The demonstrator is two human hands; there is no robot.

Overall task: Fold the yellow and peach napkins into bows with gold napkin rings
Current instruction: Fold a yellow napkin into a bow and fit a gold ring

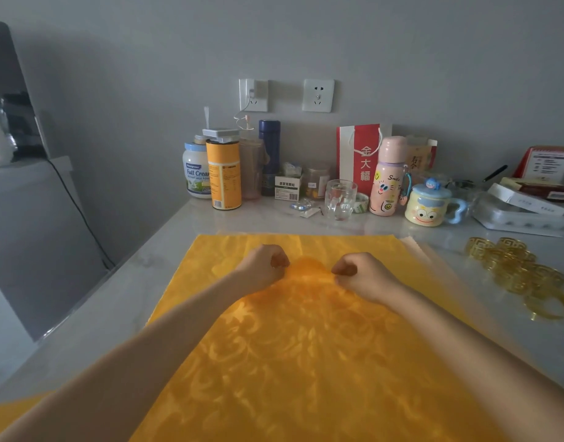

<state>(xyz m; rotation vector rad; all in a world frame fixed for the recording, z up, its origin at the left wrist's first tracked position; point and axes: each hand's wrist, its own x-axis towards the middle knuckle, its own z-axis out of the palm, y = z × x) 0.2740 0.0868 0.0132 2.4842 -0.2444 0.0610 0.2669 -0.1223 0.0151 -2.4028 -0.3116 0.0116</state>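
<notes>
The yellow napkin [306, 346] is spread flat on the counter [114, 298], with its far edge lying just short of the row of jars and cups at the wall. Toward the far half of the napkin, the cloth is pinched by the left hand [264, 263] and the right hand [360, 272]. The fingers [282, 262] of each hand are curled and clamped on the fabric, and a small raised hump is held between the two pinches.

The step in hand is judged to be the first gather or fold, so the task is near its start. For it to be done well, both pinches should be kept level and equally far from the napkin's far edge, so that the ridge runs straight across. The cloth should be lifted evenly and only slightly, so that the rest of the napkin is not dragged askew. Each crease is best pressed flat before the next is taken.

The gold rings [517, 272] are heaped to the right of the napkin, well apart from both hands. A pale edge at the napkin's far right corner may be the peach napkin [413, 245], but this cannot be told for certain.
</notes>
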